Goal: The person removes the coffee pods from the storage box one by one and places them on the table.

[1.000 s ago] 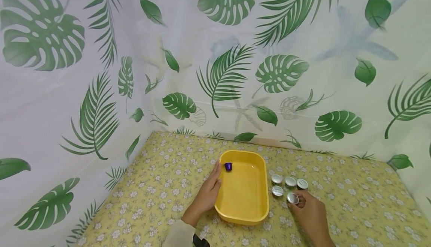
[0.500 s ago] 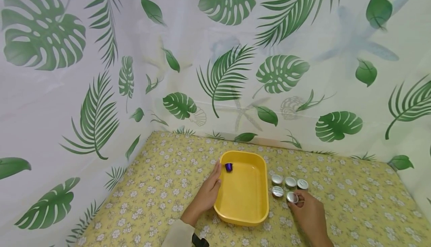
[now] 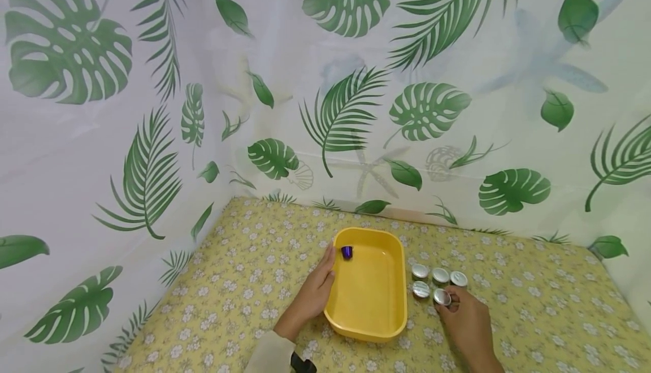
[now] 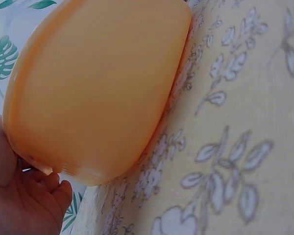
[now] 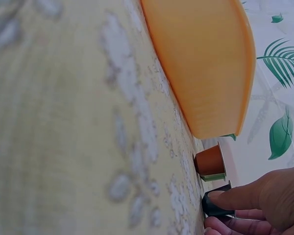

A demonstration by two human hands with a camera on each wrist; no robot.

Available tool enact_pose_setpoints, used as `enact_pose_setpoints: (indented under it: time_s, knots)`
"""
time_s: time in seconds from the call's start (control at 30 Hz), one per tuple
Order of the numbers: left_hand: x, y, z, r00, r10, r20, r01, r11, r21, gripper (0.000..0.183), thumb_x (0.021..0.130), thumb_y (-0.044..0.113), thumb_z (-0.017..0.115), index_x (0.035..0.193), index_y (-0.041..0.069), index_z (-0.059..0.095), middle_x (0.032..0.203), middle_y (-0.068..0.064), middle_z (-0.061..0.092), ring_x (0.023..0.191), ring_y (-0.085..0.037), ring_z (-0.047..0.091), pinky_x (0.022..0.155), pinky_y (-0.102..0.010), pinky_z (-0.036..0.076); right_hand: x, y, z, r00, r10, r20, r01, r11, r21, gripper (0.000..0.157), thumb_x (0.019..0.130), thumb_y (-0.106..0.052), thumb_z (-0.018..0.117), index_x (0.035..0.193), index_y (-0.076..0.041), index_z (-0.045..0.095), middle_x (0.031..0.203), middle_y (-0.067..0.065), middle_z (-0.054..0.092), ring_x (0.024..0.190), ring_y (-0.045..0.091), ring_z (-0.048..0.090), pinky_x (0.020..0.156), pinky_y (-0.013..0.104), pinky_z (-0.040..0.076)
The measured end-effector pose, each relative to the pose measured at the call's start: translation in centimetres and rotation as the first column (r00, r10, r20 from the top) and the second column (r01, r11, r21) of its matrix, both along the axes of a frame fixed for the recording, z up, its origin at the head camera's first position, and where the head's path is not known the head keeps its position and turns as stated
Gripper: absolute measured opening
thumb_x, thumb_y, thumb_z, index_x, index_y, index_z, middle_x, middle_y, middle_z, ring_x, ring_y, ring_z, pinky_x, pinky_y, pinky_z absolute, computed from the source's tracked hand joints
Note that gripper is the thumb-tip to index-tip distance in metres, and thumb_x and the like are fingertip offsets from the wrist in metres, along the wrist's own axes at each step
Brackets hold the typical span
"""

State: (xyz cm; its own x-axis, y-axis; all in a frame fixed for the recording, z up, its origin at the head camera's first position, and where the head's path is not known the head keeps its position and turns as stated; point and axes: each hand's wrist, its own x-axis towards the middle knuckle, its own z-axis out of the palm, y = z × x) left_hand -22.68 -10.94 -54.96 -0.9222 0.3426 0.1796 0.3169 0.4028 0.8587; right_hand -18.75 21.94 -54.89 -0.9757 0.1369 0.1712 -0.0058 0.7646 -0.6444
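Observation:
The left hand (image 3: 311,291) holds a yellow plastic tub (image 3: 366,334) at its left side; in the left wrist view its curled fingers (image 4: 63,193) lie against the tub's outer wall under the rim. Inside the tub, near the far left corner, is a blue-purple coffee capsule (image 3: 347,252). To the tub's right, the right hand (image 3: 468,319) pinches a dark coffee capsule (image 5: 214,204) between thumb and fingers, its silver lid up and its base at the tabletop. Close by stand several capsules, including one with a silver lid (image 3: 421,289) and a brown one (image 5: 209,160).
A yellow flowered cloth (image 3: 244,282) covers the table. White leaf-printed sheets (image 3: 285,79) hang along the back and left side. The grouped capsules sit between the tub's right wall and the right hand, lids up.
Both hands stay in place, the left at the tub and the right on the dark capsule. The whole head view shifts very slightly; no capsule visibly changes place.

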Motion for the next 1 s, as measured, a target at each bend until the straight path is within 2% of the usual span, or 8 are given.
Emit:
enact_pose_setpoints:
  time_s: [0.4,0.63,0.83,1.0]
  knots:
    - [0.1,0.1,0.3,1.000,0.000,-0.003,0.000,1.000,-0.003,0.055,0.112,0.008,0.031,0.162,0.005,0.012,0.169,0.002,-0.002,0.156,-0.028,0.006,0.124,-0.050,0.013,-0.1,0.2,0.3,0.999,0.020,0.029,-0.019,1.000,-0.009,0.036,0.080,-0.001,0.084,0.111,0.009,0.067,0.090,0.020,0.072,0.078,0.032,0.070,0.064,0.044,0.058]
    - [0.1,0.1,0.2,1.000,0.004,0.004,-0.004,1.000,-0.006,0.055,0.112,0.008,0.031,0.162,0.006,0.011,0.168,0.002,-0.002,0.156,-0.030,0.006,0.124,-0.050,0.012,0.3,0.3,0.5,0.998,0.014,0.067,-0.013,1.000,-0.020,0.044,0.080,-0.002,0.084,0.119,0.009,0.065,0.096,0.023,0.072,0.079,0.033,0.071,0.064,0.043,0.059]
    - [0.0,0.1,0.0,1.000,0.006,0.003,-0.006,1.000,-0.001,0.054,0.111,0.007,0.030,0.162,0.005,0.011,0.168,0.002,-0.002,0.156,-0.030,0.006,0.124,-0.050,0.012,0.7,0.4,1.7,0.992,0.019,0.125,-0.016,1.000,-0.025,0.051,0.083,-0.005,0.083,0.127,0.011,0.062,0.095,0.022,0.072,0.079,0.033,0.071,0.061,0.042,0.059]
    - [0.0,0.1,0.1,1.000,0.004,0.006,-0.004,1.000,0.004,0.054,0.111,0.006,0.031,0.162,0.005,0.011,0.168,0.003,-0.002,0.156,-0.030,0.005,0.124,-0.050,0.012,1.1,0.5,2.9,0.992,0.033,0.124,-0.034,0.999,0.006,0.052,0.083,-0.006,0.082,0.127,0.012,0.062,0.093,0.018,0.072,0.077,0.030,0.071,0.060,0.040,0.059]
